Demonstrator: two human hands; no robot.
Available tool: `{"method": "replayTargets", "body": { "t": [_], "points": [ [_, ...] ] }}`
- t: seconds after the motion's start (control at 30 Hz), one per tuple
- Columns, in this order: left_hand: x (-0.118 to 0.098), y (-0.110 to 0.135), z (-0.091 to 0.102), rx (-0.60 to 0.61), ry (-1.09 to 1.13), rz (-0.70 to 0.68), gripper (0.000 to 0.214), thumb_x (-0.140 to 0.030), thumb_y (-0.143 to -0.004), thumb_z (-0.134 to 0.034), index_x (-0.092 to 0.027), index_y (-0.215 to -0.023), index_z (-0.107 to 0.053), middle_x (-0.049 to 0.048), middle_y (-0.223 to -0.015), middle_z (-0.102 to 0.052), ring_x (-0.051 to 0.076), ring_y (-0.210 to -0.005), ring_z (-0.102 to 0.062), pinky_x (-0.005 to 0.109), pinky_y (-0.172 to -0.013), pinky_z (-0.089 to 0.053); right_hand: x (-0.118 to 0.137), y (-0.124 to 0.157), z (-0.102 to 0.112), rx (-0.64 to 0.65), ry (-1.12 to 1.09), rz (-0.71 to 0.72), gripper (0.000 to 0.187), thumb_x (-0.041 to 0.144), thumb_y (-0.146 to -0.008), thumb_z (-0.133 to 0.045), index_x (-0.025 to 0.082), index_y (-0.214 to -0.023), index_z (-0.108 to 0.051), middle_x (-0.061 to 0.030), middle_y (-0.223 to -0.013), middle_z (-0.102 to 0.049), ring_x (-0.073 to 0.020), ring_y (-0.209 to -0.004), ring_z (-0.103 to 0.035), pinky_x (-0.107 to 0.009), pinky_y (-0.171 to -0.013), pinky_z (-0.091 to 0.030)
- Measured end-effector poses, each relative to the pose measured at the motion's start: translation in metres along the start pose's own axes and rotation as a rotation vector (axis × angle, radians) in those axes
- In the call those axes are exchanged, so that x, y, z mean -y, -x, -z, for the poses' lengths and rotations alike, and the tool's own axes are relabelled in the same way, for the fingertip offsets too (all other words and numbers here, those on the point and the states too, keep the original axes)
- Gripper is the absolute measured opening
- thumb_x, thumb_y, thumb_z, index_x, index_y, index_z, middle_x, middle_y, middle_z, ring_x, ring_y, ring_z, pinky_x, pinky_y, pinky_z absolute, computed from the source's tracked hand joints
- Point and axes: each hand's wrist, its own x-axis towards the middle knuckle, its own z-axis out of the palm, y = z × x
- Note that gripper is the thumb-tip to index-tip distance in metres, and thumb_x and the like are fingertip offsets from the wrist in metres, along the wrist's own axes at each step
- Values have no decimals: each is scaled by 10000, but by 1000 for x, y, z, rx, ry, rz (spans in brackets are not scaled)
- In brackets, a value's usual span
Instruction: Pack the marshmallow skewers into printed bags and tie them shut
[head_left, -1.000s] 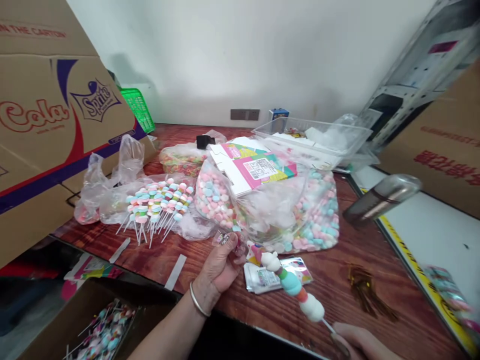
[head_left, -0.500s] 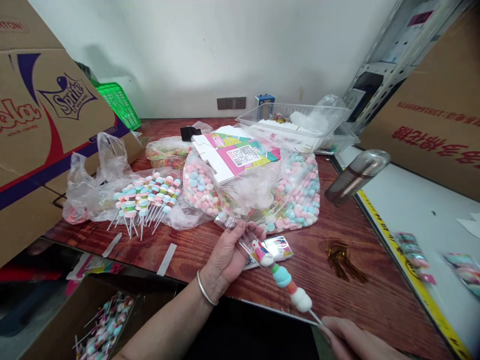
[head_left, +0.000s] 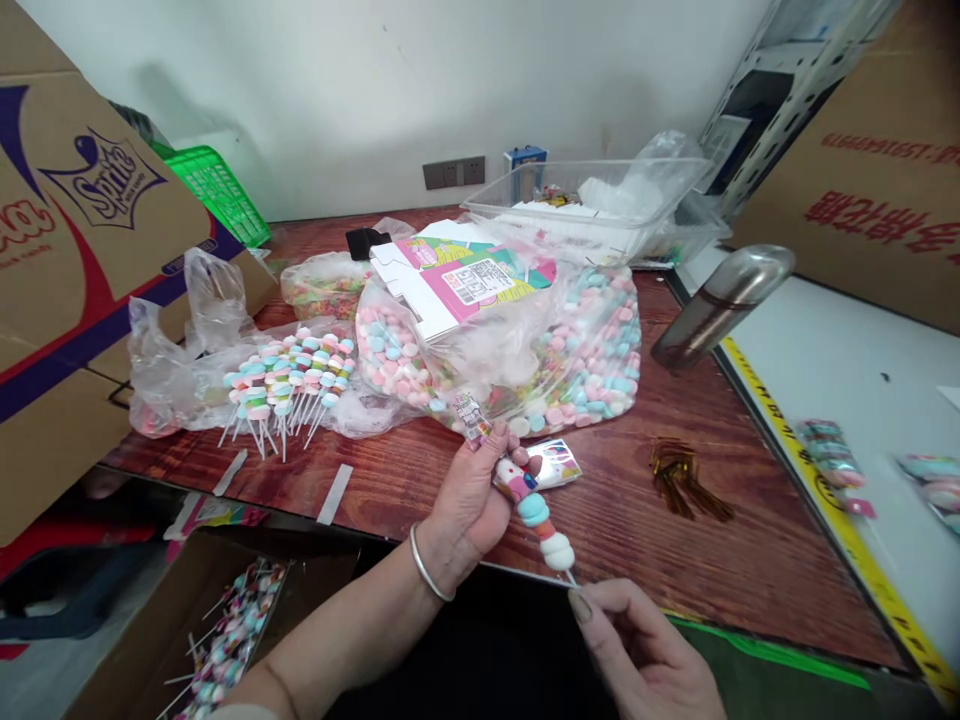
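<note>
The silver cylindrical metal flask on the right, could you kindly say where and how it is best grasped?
Probably wrap the right hand around the middle of the silver cylindrical metal flask from the near side: its straight, round body suits a wrapped grip better than its domed top. That hand pinches a thin white stick, so it needs freeing first.

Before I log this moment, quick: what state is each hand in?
Left hand: closed, holding a printed wrapper.
Right hand: closed, holding a marshmallow skewer by its stick.

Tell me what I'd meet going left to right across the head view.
Sprite logo, pile of marshmallow skewers, silver bangle, held marshmallow skewer, gold ties, wrapped marshmallows, more wrapped marshmallows.
</note>
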Motion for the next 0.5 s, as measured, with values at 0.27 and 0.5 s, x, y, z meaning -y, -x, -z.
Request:
{"method": "replayTargets", "body": {
  "t": [0.27, 0.5],
  "points": [
    [3, 1, 0, -48, -56, 30, 256, -229, -700, -805, -130, -746, -573, -33, -679, -535, 66, -580, -507, 240, -623, -516, 10, 4, -5, -238, 348, 402, 176, 359, -838, -627, 216, -742, -664, 19, -627, -583, -109, -555, -527, -192, -572, -414],
    [4, 2, -3, -48, 7, 88, 246, -197, -709, -794, -135, -776, -565, -38, -689, -533, 51, -550, -493, 238, -631, -523, 8, -2, -7, 4, -63, 10, 410, 563, -830, -596, 190, -660, -570, 50, -558, -382, -81, -482, -313, -201, -432, -262]
  ]
}}
